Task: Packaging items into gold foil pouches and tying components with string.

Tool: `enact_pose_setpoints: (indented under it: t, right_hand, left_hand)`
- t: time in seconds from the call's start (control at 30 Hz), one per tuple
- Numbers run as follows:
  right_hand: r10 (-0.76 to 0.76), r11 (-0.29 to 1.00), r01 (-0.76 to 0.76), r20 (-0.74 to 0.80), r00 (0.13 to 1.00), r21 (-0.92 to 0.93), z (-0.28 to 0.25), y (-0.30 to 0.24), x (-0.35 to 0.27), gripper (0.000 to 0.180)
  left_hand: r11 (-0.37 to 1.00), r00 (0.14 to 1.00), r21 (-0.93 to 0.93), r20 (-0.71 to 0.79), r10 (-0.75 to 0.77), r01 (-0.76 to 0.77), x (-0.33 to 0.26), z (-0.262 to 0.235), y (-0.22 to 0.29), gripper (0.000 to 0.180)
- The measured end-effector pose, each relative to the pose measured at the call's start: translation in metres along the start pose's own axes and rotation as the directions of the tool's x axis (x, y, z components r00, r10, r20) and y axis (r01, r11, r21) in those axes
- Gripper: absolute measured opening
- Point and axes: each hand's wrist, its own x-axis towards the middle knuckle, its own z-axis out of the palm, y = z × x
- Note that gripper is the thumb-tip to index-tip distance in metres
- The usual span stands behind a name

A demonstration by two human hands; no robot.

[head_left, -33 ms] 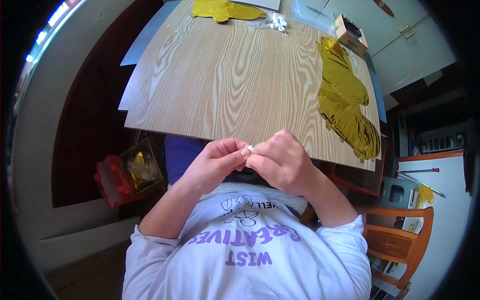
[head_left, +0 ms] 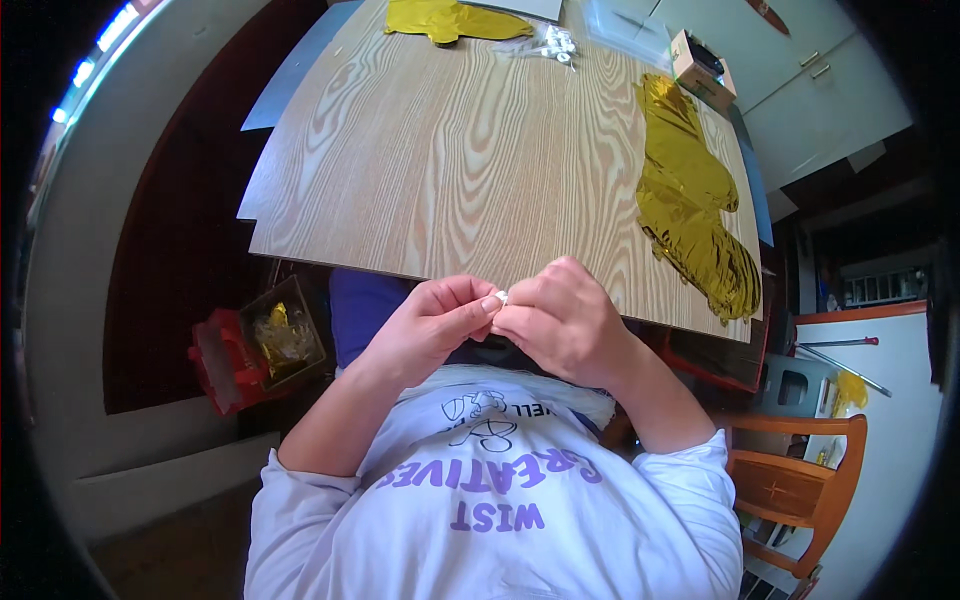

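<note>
My left hand (head_left: 437,325) pinches a small white piece (head_left: 501,297) between thumb and fingers, just off the table's near edge. Close against it, my right hand (head_left: 562,322) is closed with its fingers curled at the same piece. Whether the right fingers grip the piece or a thin part of it is hidden. Along the table's right side lies a flat, wrinkled gold foil balloon (head_left: 685,190). Another gold foil balloon (head_left: 430,18) lies at the far edge, beside a clear bag with small white rolls (head_left: 558,44).
The wood-grain table (head_left: 440,150) stretches ahead of me. At its far right stands an open box (head_left: 702,70) with something dark inside. A bin (head_left: 285,335) with gold and clear plastic scraps stands at the lower left, and a wooden chair (head_left: 795,480) at the right.
My right hand has shifted very slightly upward. Both hands stay at the small white piece, and the balloons lie unmoved.
</note>
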Motion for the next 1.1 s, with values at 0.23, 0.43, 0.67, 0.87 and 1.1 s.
enact_pose_setpoints:
  t: [0.23,0.43,0.67,0.87,1.1]
  right_hand:
    - [0.47,0.739,-0.494,0.176,0.865,0.459,0.002,-0.003,-0.001,0.023]
    - [0.493,0.711,-0.527,0.205,0.845,0.465,0.001,-0.009,-0.01,0.019]
    - [0.586,0.699,-0.569,0.107,0.803,0.433,0.009,-0.008,-0.022,0.016]
    - [0.762,-0.01,-0.628,0.413,0.499,0.778,0.009,-0.004,-0.021,0.017]
    - [0.615,-0.354,-0.526,0.616,0.493,0.774,-0.006,0.022,-0.02,0.019]
  left_hand:
    - [0.991,0.998,0.127,0.058,-0.039,0.031,0.0,-0.009,0.001,0.015]
    - [0.984,0.974,-0.065,0.169,-0.151,0.164,0.003,-0.017,0.003,0.01]
    - [0.978,0.993,-0.181,0.087,-0.084,0.099,0.006,-0.01,-0.005,0.013]
    - [0.896,0.968,0.397,-0.063,0.244,-0.2,0.002,0.01,-0.006,0.018]
    - [0.867,0.958,0.458,-0.097,0.27,-0.198,0.019,0.012,0.007,0.016]
